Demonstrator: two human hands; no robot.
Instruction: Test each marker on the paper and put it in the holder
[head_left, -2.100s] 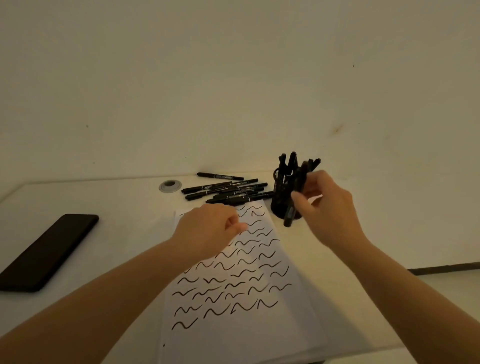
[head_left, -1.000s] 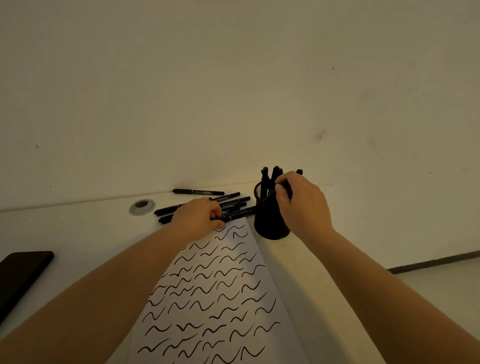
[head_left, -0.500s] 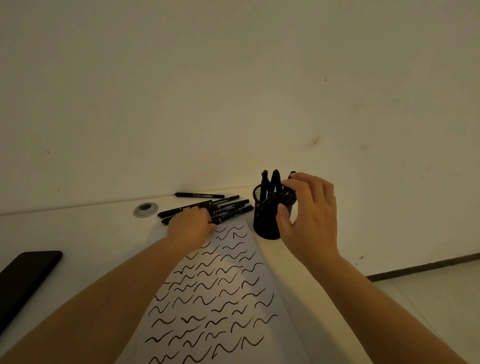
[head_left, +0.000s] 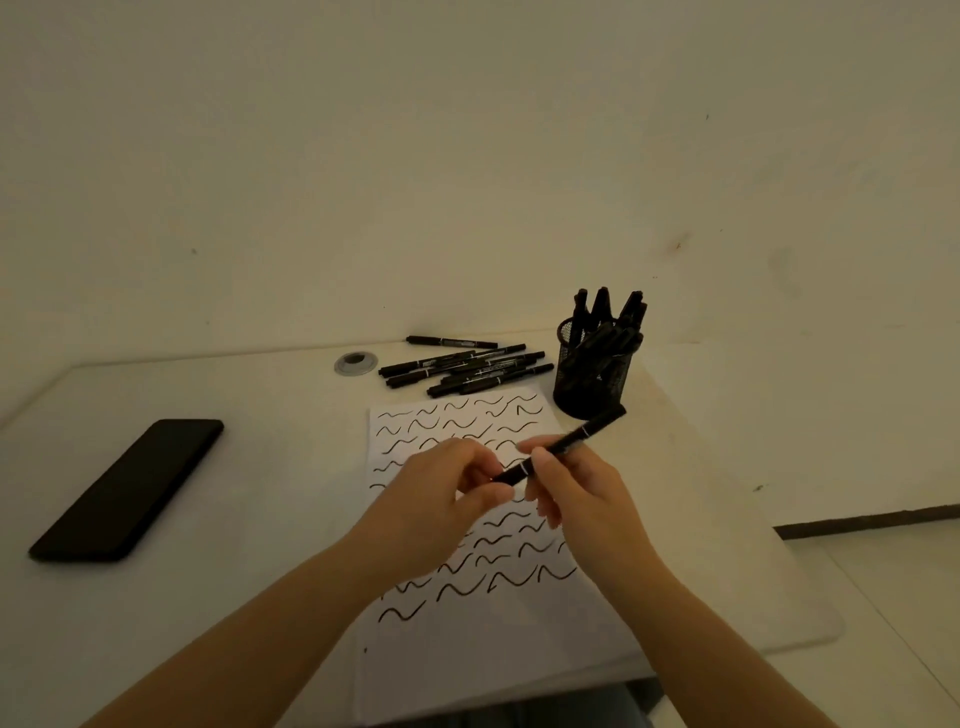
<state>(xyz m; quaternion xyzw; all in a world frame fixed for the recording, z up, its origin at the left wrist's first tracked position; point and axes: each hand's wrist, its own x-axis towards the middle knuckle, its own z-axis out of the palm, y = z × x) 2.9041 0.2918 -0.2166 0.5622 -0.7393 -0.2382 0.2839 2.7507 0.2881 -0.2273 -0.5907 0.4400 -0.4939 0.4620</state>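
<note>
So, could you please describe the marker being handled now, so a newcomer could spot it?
Find the white paper covered in squiggles. Above it, both hands hold one black marker. It alone is lifted; the others lie piled or stand in the holder.

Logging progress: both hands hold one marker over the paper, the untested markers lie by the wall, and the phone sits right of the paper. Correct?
Not quite. The head view shows the phone left of the paper, not right. The rest holds: left hand and right hand grip one marker over the paper, and loose markers lie by the wall.
</note>
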